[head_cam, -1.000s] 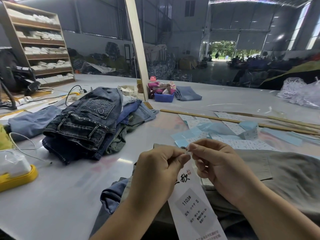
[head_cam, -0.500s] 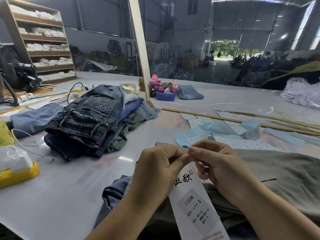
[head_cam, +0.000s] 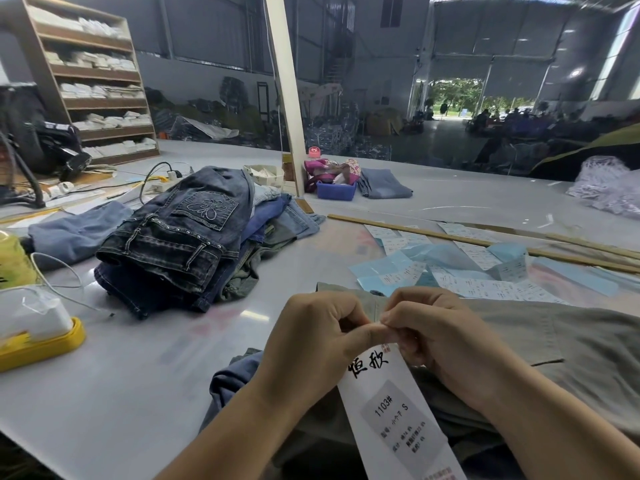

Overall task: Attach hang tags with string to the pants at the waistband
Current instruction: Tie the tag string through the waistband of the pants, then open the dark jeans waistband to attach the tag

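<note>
Both hands meet at the near edge of the surface (head_cam: pixel 121 375), over the olive pants (head_cam: pixel 554 358). Left hand (head_cam: pixel 311 344) and right hand (head_cam: pixel 440 337) have fingers curled, thumbs and fingertips pressed together at one spot. That spot is the top end of the hang tag (head_cam: pixel 398 410). Each hand's grip is a narrow pinch on the tag's top edge. String itself is too fine to make out between the fingers.

Tag hangs down from the pinch toward the near edge, tilted right, printed face up: black characters at top, grey label reading "1103#" and "S" below. It lies on top of the olive pants, which spread from under the hands to the right edge. Waistband end sits just behind the knuckles, a dark button showing there. Blue denim (head_cam: pixel 232 382) pokes out from under the pants, just beside the left wrist.

Containers:
- Yellow tray (head_cam: pixel 45 344) at the left edge, holding a white block wrapped in clear plastic.
- Blue bin (head_cam: pixel 336 190) near the far edge by the white post (head_cam: pixel 284 98), stuffed with pink patterned fabric.
- Small white box (head_cam: pixel 265 174) left of the post, holding white paper pieces.

Jeans stack (head_cam: pixel 180 237) at centre-left, dark pair on top. Loose blue and white label sheets (head_cam: pixel 450 268) lie beyond the hands, well apart from the held tag.
</note>
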Motion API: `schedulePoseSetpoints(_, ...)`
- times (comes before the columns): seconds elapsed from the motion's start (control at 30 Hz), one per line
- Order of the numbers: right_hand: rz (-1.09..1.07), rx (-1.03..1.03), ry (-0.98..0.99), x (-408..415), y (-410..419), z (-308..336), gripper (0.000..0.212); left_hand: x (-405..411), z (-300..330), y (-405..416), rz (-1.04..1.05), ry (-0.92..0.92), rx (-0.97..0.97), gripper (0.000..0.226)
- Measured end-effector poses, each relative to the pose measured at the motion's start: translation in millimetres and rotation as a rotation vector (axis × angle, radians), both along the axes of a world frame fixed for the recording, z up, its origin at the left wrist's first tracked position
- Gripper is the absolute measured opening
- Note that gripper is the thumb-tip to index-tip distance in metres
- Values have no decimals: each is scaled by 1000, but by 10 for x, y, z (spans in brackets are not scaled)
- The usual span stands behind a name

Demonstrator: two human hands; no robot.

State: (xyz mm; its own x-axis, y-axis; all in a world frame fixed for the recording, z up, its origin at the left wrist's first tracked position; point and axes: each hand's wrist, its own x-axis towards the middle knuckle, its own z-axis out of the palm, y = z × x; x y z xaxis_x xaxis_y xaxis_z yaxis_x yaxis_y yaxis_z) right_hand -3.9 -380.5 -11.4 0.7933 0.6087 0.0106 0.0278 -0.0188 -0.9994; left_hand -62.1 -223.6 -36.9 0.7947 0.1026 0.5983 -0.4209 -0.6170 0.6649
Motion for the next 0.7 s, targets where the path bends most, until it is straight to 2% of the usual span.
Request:
schedulePoseSetpoints(0.17,28,-19,14,8,9,-1,11,7,-29,9,15,-43,21,40)
schedulePoseSetpoints(0.27,26,-71,1,13,11,11,11,3,-42,13,-11,-5,-7,33)
schedulePoseSetpoints(0.37,-15,-250,-117,44,35,25,16,-1,-40,49,-47,31,23,28)
schedulePoseSetpoints(0.5,-28,-583,-407,131,102,142,13,6,-54,189,8,50,157,17)
schedulePoseSetpoints(0.57,-69,-598,-504,157,148,219,10,25,-51,306,21,148,145,14)
schedulePoseSetpoints(0.63,-105,-565,-583,168,221,282,9,75,-54,474,14,329,139,18)
schedulePoseSetpoints(0.7,-64,-621,-639,182,291,288,9,162,-102,665,-24,504,81,17)
